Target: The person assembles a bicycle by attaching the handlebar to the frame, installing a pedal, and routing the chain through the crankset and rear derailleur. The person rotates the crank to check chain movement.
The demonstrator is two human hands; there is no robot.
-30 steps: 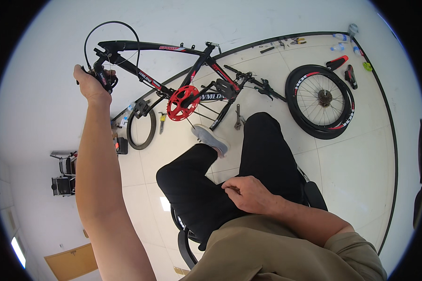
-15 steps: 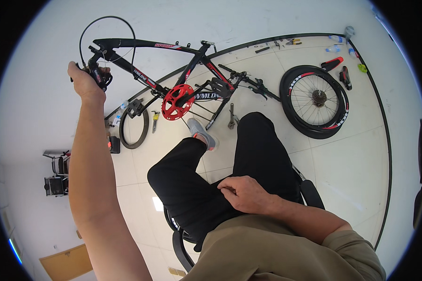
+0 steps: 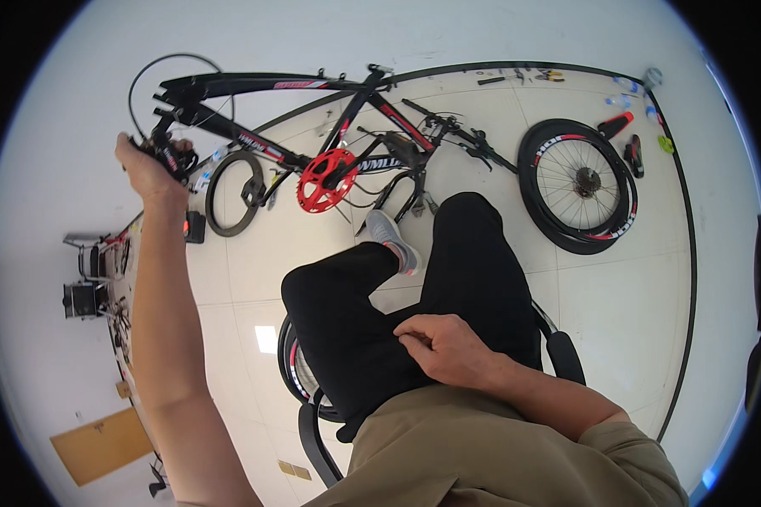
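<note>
My left arm is stretched out to the upper left. My left hand (image 3: 154, 173) grips a black part with pale and red print at the left end of the black and red bicycle frame (image 3: 300, 82); what that part is I cannot make out. A thin black cable (image 3: 177, 56) loops up from it. The red chainring (image 3: 327, 181) and the crank sit at the frame's lower middle. Loosely curled, my right hand (image 3: 444, 345) rests on my lap, and I see nothing in it.
To the right lie a bicycle wheel (image 3: 582, 181) with a tyre, and dark handlebars (image 3: 473, 148) behind the frame. Another wheel rim (image 3: 214, 207) lies left. Tools (image 3: 499, 81) and bottles (image 3: 621, 100) line the wall. A chair arm (image 3: 564, 357) and a wheel (image 3: 294, 372) flank me.
My left hand and the left end of the frame have shifted a little left and down, with some blur. The view has turned slightly. My right hand stays on my lap.
</note>
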